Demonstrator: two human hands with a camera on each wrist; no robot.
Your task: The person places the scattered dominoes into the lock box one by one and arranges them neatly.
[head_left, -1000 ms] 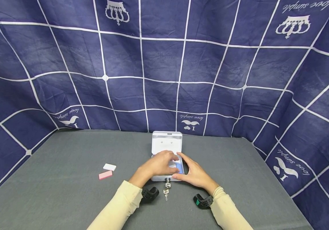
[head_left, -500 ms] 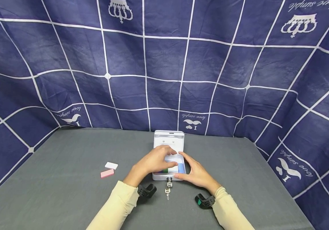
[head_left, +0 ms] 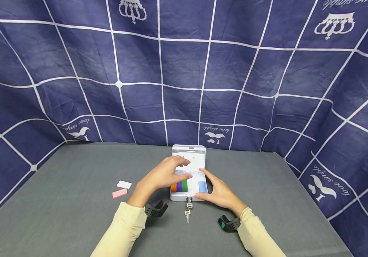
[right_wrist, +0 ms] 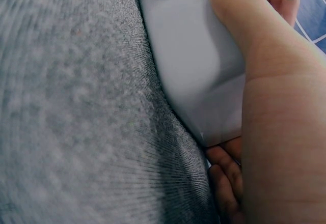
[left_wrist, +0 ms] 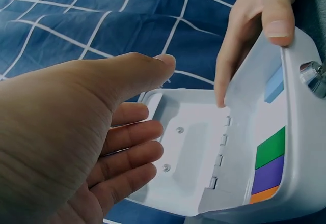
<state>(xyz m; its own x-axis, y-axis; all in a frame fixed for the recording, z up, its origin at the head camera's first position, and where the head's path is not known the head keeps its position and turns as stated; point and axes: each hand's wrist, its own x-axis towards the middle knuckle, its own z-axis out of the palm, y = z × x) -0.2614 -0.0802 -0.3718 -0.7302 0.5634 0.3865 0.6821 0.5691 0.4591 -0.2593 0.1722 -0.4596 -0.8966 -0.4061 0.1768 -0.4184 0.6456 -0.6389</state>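
A white cash box stands on the table with its lid up. Orange, purple and green blocks lie side by side at its left end. A light blue block lies at the right end. My left hand hovers over the left part of the box, fingers loosely bent and holding nothing. With the thumb on the front rim and fingers at the back, my right hand grips the box's right end. Keys hang from the front lock.
A white block and a pink block lie on the grey table to the left of the box. A blue checked curtain hangs behind and along both sides.
My left hand has drawn back leftward and up from inside the box, uncovering the orange, purple and green blocks. The right hand stays on the box.
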